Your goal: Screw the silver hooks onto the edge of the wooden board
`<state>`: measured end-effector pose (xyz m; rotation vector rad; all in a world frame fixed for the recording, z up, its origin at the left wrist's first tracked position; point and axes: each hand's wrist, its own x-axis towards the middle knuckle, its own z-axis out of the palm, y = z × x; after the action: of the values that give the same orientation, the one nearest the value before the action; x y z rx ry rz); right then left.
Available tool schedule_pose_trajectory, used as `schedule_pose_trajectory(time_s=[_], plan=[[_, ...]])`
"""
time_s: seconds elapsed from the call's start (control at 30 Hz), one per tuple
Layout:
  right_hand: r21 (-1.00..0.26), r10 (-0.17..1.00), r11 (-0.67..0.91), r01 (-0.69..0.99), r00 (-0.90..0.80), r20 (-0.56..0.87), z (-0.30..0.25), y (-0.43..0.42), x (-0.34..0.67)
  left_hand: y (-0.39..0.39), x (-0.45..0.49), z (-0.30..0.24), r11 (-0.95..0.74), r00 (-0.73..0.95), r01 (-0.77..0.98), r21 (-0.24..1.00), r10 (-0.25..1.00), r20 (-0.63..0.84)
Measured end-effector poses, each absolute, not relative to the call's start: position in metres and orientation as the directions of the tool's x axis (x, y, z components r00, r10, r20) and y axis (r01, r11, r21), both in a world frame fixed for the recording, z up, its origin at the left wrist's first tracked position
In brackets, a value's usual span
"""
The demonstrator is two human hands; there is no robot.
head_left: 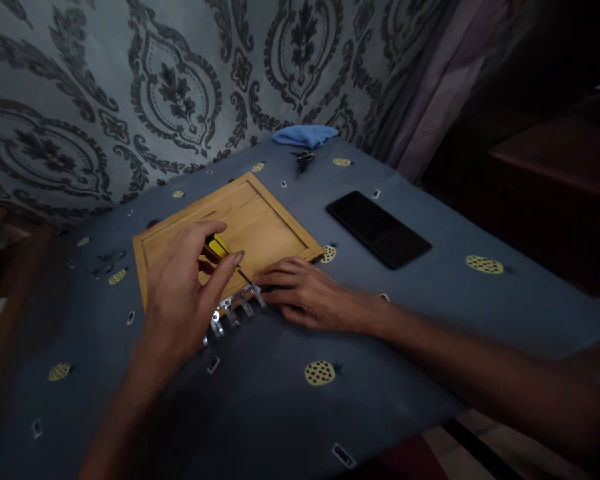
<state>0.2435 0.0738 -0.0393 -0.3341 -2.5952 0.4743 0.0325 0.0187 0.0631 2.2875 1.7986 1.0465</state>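
A shallow wooden tray [260, 220] lies on a grey-blue cloth with pineapple prints. Along its near edge runs a metal strip with several hooks [233, 311]. My left hand [187, 293] is closed round a small screwdriver with a yellow and black handle [219, 247]; its thin shaft points down toward the hooks by the tray's near right corner. My right hand [303, 290] rests flat beside that corner, fingers together and pressing on the end of the hook strip.
A black phone [379, 229] lies face up to the right of the tray. Farther back are a bunch of keys [303, 159] and a folded blue cloth [304, 135] against the patterned wall. The table drops off at the right and near edges.
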Motion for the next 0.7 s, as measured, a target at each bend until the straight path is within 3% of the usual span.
schedule_pose_trajectory(time_s=[0.3,0.53,0.7], plan=[[-0.394,0.305,0.910,0.126,-0.847,0.435,-0.0427,0.0749,0.2430,0.0167,0.0305,0.0600,-0.353,0.099,0.787,0.506,0.882,0.461],[-0.387,0.305,0.913,0.133,-0.851,0.428,-0.0409,0.0742,0.2435,0.0166,0.0342,0.0601,-0.325,0.109,0.855,0.403,0.874,0.473],[-0.381,0.307,0.914,0.139,-0.852,0.425,-0.0423,0.0744,0.2434,0.0170,0.0326,0.0603,-0.341,0.090,0.795,0.502,0.884,0.458]])
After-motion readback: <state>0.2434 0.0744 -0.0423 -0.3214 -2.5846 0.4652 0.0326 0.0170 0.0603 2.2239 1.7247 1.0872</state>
